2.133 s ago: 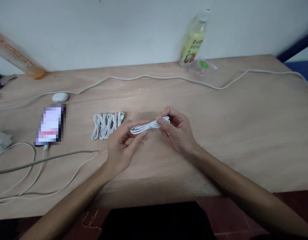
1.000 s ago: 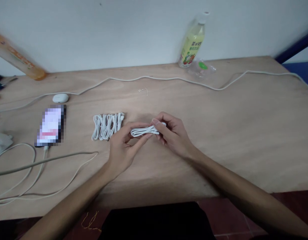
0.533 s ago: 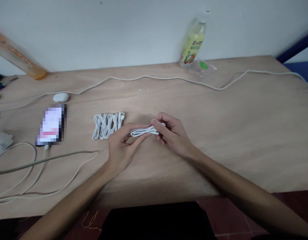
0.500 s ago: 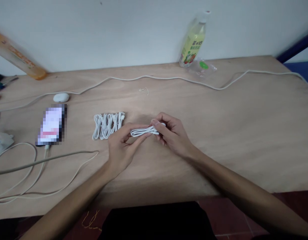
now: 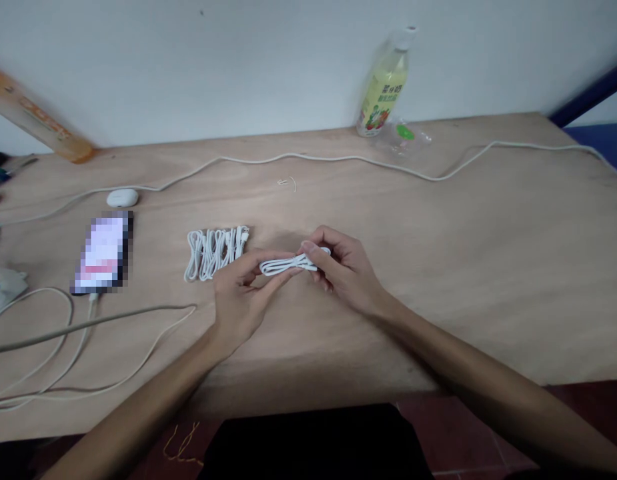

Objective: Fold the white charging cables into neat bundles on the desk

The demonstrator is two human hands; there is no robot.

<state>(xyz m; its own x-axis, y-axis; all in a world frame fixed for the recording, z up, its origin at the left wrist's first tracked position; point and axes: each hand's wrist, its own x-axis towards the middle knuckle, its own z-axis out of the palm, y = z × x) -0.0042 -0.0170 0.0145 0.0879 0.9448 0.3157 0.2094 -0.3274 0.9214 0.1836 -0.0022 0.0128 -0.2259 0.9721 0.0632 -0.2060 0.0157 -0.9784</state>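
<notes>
A folded white cable bundle [image 5: 281,265] is held between both hands above the wooden table. My left hand [image 5: 243,287] pinches it, with the index finger along its far side and the thumb along its near side. The fingers of my right hand [image 5: 341,263] close on the bundle's right end, the thumb lying on top. Part of that end is hidden by the fingers. Just beyond my left hand lies a row of several similar white cable bundles [image 5: 217,253] side by side, a metal plug showing at the right end.
A lit phone [image 5: 103,253] on a charging cable and a white earbud case [image 5: 122,198] lie left. A long white cord [image 5: 288,156] crosses the table [image 5: 463,267]. At the back stand a yellow-green drink bottle [image 5: 383,97], a clear wrapper [image 5: 403,137] and an orange bottle [image 5: 43,120].
My hands and the cable bundle keep almost the same pose. The whole view has shifted very slightly; nothing has been picked up or let go.
</notes>
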